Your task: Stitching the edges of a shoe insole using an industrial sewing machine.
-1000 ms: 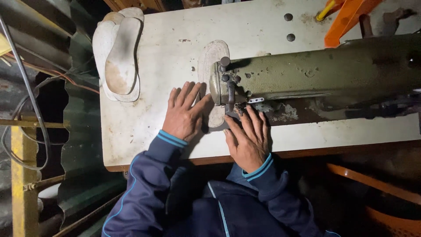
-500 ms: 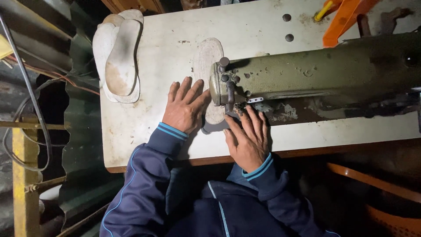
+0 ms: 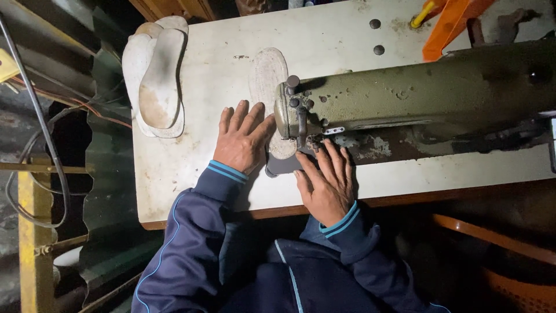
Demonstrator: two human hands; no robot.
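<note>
While both hands are spread flat on the bench (image 3: pixel 191 174), a pale, oval shoe insole (image 3: pixel 267 75) is pressed beneath the head of an olive-green sewing machine (image 3: pixel 417 93). The insole's far, rounded end is seen beyond the machine head, its surface dull and finely speckled; its near end lies under the needle area, on top of a darker grey piece (image 3: pixel 284 165) that shows at the front. The left hand (image 3: pixel 240 142) is laid open, fingers fanned, with its fingertips touching the insole's left edge just beside the machine head. The right hand (image 3: pixel 330 179) is likewise laid open and flat, nothing being gripped, its fingertips resting against the near end of the work right below the needle. Dark blue sleeves with light blue cuff stripes are worn on both arms. The machine's cast body is rough and pitted, with paint worn off its base plate. The bench top is off-white, scuffed and stained. Near its far left corner, a small stack of similar insoles (image 3: pixel 156 75) is piled, smooth, cream-coloured and soiled brownish towards one end. An orange plastic object (image 3: pixel 452 23) is seen at the far edge.
</note>
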